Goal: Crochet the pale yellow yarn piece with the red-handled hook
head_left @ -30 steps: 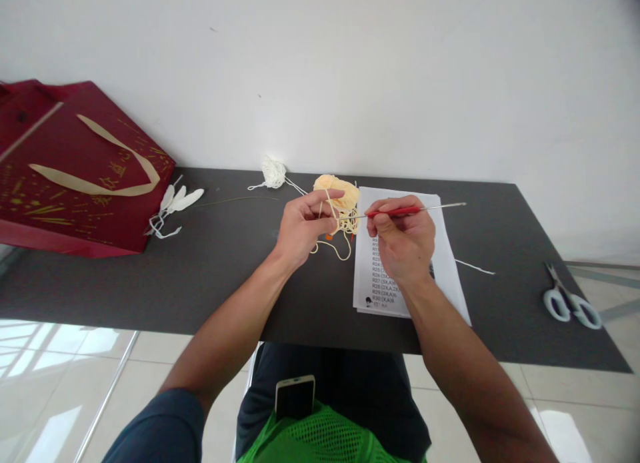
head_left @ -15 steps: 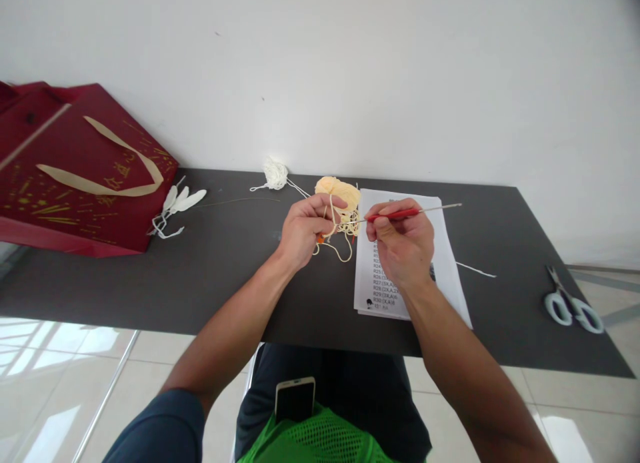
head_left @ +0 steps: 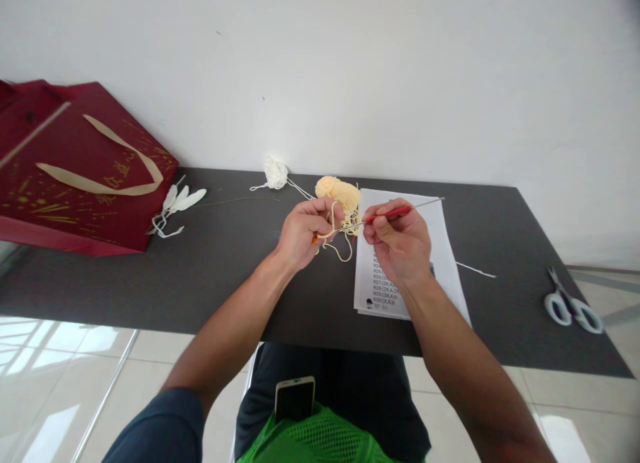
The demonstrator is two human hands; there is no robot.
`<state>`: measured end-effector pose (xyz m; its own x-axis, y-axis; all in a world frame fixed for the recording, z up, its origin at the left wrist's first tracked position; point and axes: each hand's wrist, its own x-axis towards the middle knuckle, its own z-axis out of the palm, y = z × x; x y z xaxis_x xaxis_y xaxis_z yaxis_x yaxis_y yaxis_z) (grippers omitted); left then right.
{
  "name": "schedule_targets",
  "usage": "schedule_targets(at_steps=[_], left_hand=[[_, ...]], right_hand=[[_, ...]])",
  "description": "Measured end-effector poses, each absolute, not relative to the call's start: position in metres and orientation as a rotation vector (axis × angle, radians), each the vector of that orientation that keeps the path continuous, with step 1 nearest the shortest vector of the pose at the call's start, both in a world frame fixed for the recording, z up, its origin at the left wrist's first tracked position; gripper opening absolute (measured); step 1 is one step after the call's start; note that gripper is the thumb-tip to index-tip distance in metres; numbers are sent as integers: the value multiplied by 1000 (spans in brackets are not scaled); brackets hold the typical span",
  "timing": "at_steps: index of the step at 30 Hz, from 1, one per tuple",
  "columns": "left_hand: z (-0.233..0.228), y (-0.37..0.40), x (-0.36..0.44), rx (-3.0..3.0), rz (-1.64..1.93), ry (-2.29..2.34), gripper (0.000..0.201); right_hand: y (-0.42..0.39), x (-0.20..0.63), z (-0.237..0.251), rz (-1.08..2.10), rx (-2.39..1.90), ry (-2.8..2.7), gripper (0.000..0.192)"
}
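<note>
Pale yellow yarn [head_left: 345, 213] above the dark desk [head_left: 225, 263], our left hand [head_left: 304, 231] fingers pinching its strand, our right hand [head_left: 397, 242] fingers gripping a red-handled crochet hook [head_left: 395, 213], printed pattern sheet [head_left: 440, 250] beneath, scissors [head_left: 570, 303] well apart

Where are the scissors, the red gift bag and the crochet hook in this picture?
scissors [head_left: 570, 306], head view, on the pale handle loops.
red gift bag [head_left: 75, 203], head view, on its flat front face.
crochet hook [head_left: 395, 212], head view, on the red grip above the right hand [head_left: 397, 246].
</note>
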<state>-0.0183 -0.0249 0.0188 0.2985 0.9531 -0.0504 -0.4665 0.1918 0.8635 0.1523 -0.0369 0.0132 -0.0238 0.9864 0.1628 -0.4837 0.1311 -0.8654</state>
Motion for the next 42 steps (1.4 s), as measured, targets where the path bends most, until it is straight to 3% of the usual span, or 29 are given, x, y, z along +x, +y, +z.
schedule_targets(at_steps=[15,21,30,37,42], left_hand=[[20,-25,-20,889,1119,598,12],[10,-26,-12,1148,1376,802,19],[5,-27,-8,1295,1423,1096,11],[6,-28,-5,1164,1375,1041,23],[5,-29,-3,1125,1378,1018,44]], right_hand=[[-33,153,12,1611,-731,-636,32],[-34,141,10,1630,-712,-481,23],[-40,132,10,1586,-718,-502,18],[-39,135,8,1543,-719,-529,19],[-39,131,8,1536,-737,-544,19]])
